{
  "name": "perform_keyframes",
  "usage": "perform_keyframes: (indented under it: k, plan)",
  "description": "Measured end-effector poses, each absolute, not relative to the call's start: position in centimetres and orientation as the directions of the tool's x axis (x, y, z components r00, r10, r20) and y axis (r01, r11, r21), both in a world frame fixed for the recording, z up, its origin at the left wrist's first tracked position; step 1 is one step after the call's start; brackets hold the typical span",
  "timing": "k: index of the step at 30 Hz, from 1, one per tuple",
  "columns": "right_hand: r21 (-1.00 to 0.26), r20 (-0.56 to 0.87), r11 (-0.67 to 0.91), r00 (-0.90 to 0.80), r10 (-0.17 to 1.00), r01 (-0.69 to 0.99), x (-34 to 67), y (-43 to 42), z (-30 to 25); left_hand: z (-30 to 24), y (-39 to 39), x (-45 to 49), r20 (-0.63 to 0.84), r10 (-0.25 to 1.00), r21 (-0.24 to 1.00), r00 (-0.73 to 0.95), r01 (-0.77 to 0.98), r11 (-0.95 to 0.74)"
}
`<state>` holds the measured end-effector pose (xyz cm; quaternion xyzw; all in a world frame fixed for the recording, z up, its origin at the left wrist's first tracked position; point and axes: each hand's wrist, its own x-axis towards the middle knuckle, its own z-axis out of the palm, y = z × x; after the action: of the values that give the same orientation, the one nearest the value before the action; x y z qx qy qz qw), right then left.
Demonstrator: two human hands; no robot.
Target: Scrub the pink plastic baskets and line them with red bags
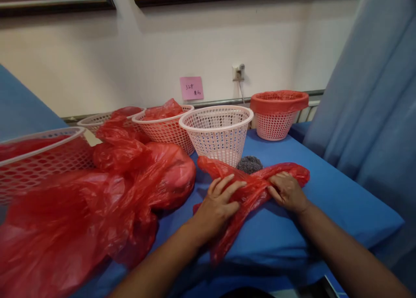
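Note:
A crumpled red plastic bag (pixel 251 189) lies on the blue cloth of the table (pixel 325 202) in front of me. My left hand (pixel 218 204) rests on its middle with the fingers stretched out flat over the plastic. My right hand (pixel 287 190) presses on the bag's right part, its fingers curled into the folds. Just behind the bag sits a small grey scouring pad (pixel 249 164). Behind that stands an empty pale pink mesh basket (pixel 217 133).
A big heap of red plastic bags (pixel 97 202) fills the left. Several more pink mesh baskets (pixel 162 126) stand along the wall, some with red bags in them; the far right basket (pixel 278 113) is lined in red. A blue curtain (pixel 373 94) hangs at right.

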<state>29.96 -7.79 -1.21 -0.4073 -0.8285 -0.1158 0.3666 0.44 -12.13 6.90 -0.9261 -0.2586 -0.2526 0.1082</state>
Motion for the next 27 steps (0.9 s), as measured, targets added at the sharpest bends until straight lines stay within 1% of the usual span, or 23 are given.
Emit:
perform_keyframes:
  k: [2,4,6,7,9,10,11,12,13,15,17,19,22,23,24,25,27]
  plan:
    - [-0.098,0.708,0.612,-0.376,0.597,0.785,30.0,-7.5,-1.4,7.2,-11.3,-0.5,0.676,0.419,0.026,0.607,0.548,-0.836]
    - [-0.098,0.715,0.589,-0.355,0.602,0.802,30.1,-7.2,-1.5,7.9,-10.7,-2.0,0.820,0.410,0.136,0.398,0.560,-0.817]
    - [-0.107,0.720,0.582,-0.341,0.605,0.806,30.1,-7.0,-1.7,8.4,-10.3,-3.3,0.899,0.409,0.259,0.158,0.559,-0.787]
    - [-0.118,0.721,0.582,-0.334,0.607,0.804,30.2,-6.9,-1.7,8.6,-10.0,-3.9,0.908,0.417,0.335,0.030,0.544,-0.769]
    - [-0.170,0.731,0.587,-0.297,0.614,0.792,30.5,-6.9,-1.8,8.6,-9.5,-4.4,0.864,0.457,0.499,-0.209,0.472,-0.727]
    - [-0.214,0.747,0.587,-0.255,0.613,0.781,30.7,-6.9,-1.8,8.4,-9.2,-4.5,0.821,0.492,0.571,-0.291,0.422,-0.704]
    - [-0.269,0.768,0.586,-0.196,0.610,0.764,31.0,-7.0,-1.9,8.1,-8.8,-4.4,0.774,0.541,0.633,-0.330,0.374,-0.678]
    - [-0.329,0.784,0.584,-0.130,0.607,0.742,31.3,-7.0,-2.0,7.8,-8.5,-4.3,0.726,0.605,0.687,-0.326,0.329,-0.648]
    - [-0.386,0.795,0.579,-0.060,0.604,0.718,31.7,-7.1,-2.2,7.4,-8.1,-4.0,0.675,0.682,0.738,-0.282,0.291,-0.609]
    - [-0.475,0.797,0.560,0.061,0.602,0.679,32.2,-7.2,-2.5,6.7,-7.6,-3.2,0.534,0.838,0.831,-0.110,0.252,-0.496]
    - [-0.519,0.788,0.540,0.127,0.603,0.662,32.6,-7.3,-2.9,6.3,-7.4,-2.1,0.368,0.927,0.890,0.073,0.261,-0.374]
    - [-0.532,0.783,0.532,0.144,0.605,0.659,32.8,-7.2,-3.2,6.1,-7.4,-0.9,0.256,0.941,0.915,0.220,0.259,-0.310]
    - [-0.529,0.770,0.539,0.103,0.630,0.656,32.7,-7.1,-3.4,6.0,-7.6,0.5,0.174,0.904,0.958,0.390,0.144,-0.247]
    - [-0.526,0.767,0.541,0.092,0.635,0.656,32.7,-7.0,-3.4,5.9,-7.6,0.8,0.147,0.899,0.974,0.412,0.100,-0.205]
    - [-0.526,0.765,0.539,0.090,0.637,0.657,32.7,-7.0,-3.4,5.8,-7.6,1.0,0.126,0.908,0.985,0.400,0.061,-0.164]
    - [-0.528,0.764,0.533,0.097,0.637,0.661,32.7,-7.0,-3.4,5.7,-7.6,1.1,0.116,0.928,0.991,0.354,0.028,-0.134]
    - [-0.530,0.757,0.496,0.121,0.642,0.687,32.7,-7.0,-3.5,5.4,-7.4,0.7,0.128,0.976,0.991,0.177,-0.045,-0.122]
